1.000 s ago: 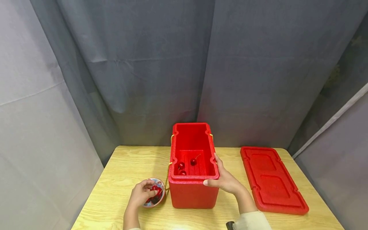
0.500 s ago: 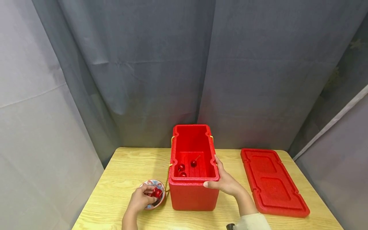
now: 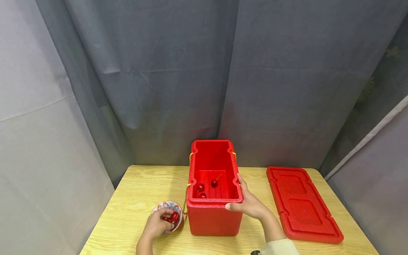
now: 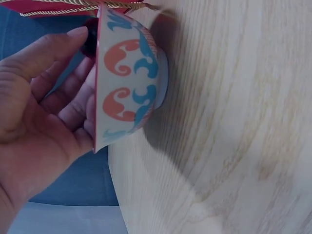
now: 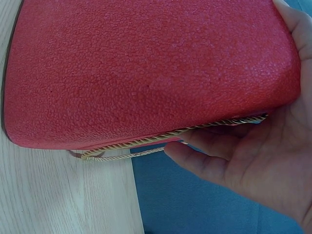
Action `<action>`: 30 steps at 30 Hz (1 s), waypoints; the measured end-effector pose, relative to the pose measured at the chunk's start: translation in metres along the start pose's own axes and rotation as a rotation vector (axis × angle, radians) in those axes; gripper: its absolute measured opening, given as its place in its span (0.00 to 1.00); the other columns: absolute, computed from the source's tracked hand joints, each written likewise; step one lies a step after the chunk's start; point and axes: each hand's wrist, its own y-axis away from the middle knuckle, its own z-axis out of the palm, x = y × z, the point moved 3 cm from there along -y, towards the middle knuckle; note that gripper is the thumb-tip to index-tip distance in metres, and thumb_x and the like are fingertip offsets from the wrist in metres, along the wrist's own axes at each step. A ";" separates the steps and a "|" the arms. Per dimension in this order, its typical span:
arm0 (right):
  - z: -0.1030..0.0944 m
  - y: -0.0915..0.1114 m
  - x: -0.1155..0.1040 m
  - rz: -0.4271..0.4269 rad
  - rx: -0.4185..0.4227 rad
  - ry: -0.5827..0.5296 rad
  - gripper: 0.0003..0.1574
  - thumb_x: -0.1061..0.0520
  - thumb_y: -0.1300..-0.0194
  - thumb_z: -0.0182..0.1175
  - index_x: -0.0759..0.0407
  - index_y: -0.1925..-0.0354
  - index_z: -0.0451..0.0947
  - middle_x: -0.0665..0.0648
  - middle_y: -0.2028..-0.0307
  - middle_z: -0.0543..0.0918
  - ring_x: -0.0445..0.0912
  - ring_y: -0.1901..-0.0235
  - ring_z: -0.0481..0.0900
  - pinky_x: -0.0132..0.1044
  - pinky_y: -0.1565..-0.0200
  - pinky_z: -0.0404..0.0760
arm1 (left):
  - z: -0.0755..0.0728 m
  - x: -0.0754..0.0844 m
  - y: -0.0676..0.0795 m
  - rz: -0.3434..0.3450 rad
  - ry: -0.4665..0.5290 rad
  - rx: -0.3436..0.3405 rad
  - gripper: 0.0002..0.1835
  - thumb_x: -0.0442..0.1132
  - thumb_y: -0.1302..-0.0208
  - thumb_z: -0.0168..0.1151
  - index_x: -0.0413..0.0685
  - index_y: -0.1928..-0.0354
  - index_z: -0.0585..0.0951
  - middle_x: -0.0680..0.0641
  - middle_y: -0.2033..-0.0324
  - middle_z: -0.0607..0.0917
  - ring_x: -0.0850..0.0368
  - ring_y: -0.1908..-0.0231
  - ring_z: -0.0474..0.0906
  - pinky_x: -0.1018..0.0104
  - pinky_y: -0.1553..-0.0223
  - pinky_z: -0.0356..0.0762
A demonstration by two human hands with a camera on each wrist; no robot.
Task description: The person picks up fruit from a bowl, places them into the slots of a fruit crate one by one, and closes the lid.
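My left hand (image 3: 155, 224) reaches into a small patterned bowl (image 4: 127, 80), its thumb and fingers around dark red cherries (image 3: 174, 217). In the left wrist view the thumb tip presses on a dark cherry (image 4: 90, 38) by the rim, and the bowl wall hides some fingertips. A tall red foam box (image 3: 213, 222) stands uncovered to the right of the bowl. Inside it lie a stemmed cherry (image 3: 214, 183) and two more near the front, one cherry (image 3: 200, 187) at the left wall. My right hand (image 3: 250, 203) grips the box's near right corner, thumb in front, fingers along the side.
The red lid (image 3: 302, 205) lies flat on the wooden table (image 3: 146, 184) at the right. Yellow cord (image 5: 146, 140) runs along the box's sides, with a loop near the bowl. Grey curtains (image 3: 165, 88) hang behind the table.
The left hand stays at the bowl and shifts slightly, with its fingers and the cherries there moving a little. The right hand keeps its grip on the box. The view tilts slightly upward.
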 end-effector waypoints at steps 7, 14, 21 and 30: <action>0.001 0.001 0.001 0.011 0.006 0.001 0.70 0.56 0.54 0.71 0.47 0.29 0.31 0.62 0.39 0.62 0.56 0.44 0.66 0.45 0.55 0.77 | 0.003 -0.004 0.002 -0.001 0.085 -0.029 0.26 0.25 0.66 0.71 0.34 0.57 0.79 0.44 0.64 0.81 0.56 0.72 0.76 0.62 0.66 0.75; 0.001 0.000 0.002 0.003 0.008 0.012 0.70 0.56 0.54 0.70 0.47 0.29 0.32 0.62 0.40 0.63 0.56 0.44 0.66 0.45 0.55 0.77 | 0.004 -0.003 0.003 0.014 0.080 -0.028 0.22 0.23 0.64 0.71 0.32 0.60 0.80 0.45 0.69 0.81 0.56 0.74 0.75 0.66 0.73 0.76; 0.002 0.000 0.000 0.020 0.013 0.004 0.70 0.56 0.54 0.71 0.47 0.29 0.32 0.61 0.40 0.63 0.56 0.44 0.66 0.45 0.56 0.77 | 0.002 0.004 0.007 0.039 -0.028 0.007 0.15 0.29 0.59 0.72 0.35 0.64 0.83 0.48 0.73 0.81 0.58 0.74 0.75 0.67 0.73 0.75; 0.001 0.000 -0.001 0.022 0.026 0.000 0.70 0.56 0.55 0.71 0.47 0.29 0.32 0.61 0.40 0.63 0.56 0.44 0.66 0.46 0.56 0.78 | -0.005 0.025 0.013 0.043 -0.019 0.046 0.14 0.35 0.53 0.72 0.38 0.63 0.82 0.49 0.72 0.81 0.58 0.72 0.76 0.67 0.70 0.76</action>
